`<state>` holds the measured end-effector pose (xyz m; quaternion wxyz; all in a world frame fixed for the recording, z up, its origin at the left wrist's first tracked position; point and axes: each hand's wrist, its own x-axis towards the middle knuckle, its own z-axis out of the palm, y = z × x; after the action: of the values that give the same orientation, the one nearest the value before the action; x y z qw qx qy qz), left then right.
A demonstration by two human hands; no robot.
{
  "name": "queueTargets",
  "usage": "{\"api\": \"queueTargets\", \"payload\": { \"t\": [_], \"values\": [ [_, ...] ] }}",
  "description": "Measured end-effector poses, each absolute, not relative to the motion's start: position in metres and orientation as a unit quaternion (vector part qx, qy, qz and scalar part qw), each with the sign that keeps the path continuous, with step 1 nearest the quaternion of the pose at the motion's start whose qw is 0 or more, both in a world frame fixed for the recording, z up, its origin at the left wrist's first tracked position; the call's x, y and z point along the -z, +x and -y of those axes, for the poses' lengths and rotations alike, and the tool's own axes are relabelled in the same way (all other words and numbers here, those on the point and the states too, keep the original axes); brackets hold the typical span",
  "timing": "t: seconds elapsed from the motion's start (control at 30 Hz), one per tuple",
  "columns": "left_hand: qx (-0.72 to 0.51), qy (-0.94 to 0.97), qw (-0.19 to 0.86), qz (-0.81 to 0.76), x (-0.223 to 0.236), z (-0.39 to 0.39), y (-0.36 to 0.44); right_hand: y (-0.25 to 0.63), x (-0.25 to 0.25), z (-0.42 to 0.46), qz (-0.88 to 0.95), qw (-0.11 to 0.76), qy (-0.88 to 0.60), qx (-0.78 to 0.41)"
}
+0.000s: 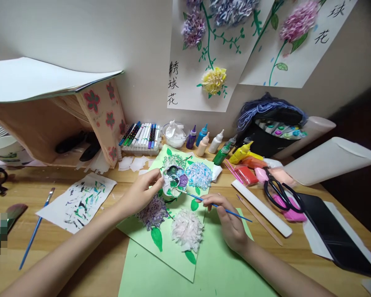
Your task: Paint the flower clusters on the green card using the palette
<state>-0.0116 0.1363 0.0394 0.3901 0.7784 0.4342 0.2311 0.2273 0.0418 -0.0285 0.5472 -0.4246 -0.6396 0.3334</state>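
Observation:
My left hand (150, 185) grips the left edge of a small round paint palette (168, 190) with wells of green, purple and dark paint. A thin blue paintbrush (218, 205) is pinched in my right hand (225, 218), its tip resting in or just over the palette's lower right side. Beneath them lies a light green sheet (173, 264) bearing crumpled-paper flowers: a white one (188, 230), a purple one (153, 212), a blue one (199, 175) and a green one partly behind the palette. Painted green leaves (156, 239) surround the flowers.
Paint bottles (203, 144), a marker case (141, 138) and a bowl of tissue (174, 134) line the wall. Scissors (282, 194), a white bar (261, 208) and a black tablet-like slab (336, 235) lie right. A paint-smeared paper (77, 202) and another brush (37, 229) lie left.

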Motion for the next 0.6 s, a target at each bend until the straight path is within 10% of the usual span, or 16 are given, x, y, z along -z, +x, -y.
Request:
{"api": "queueTargets", "payload": {
  "t": [0.6],
  "values": [
    [-0.241,0.775,0.388,-0.437,-0.0307,-0.1406,-0.0135,0.2263,0.0233,-0.0447,0.652,0.574,-0.403,-0.290]
  ]
}}
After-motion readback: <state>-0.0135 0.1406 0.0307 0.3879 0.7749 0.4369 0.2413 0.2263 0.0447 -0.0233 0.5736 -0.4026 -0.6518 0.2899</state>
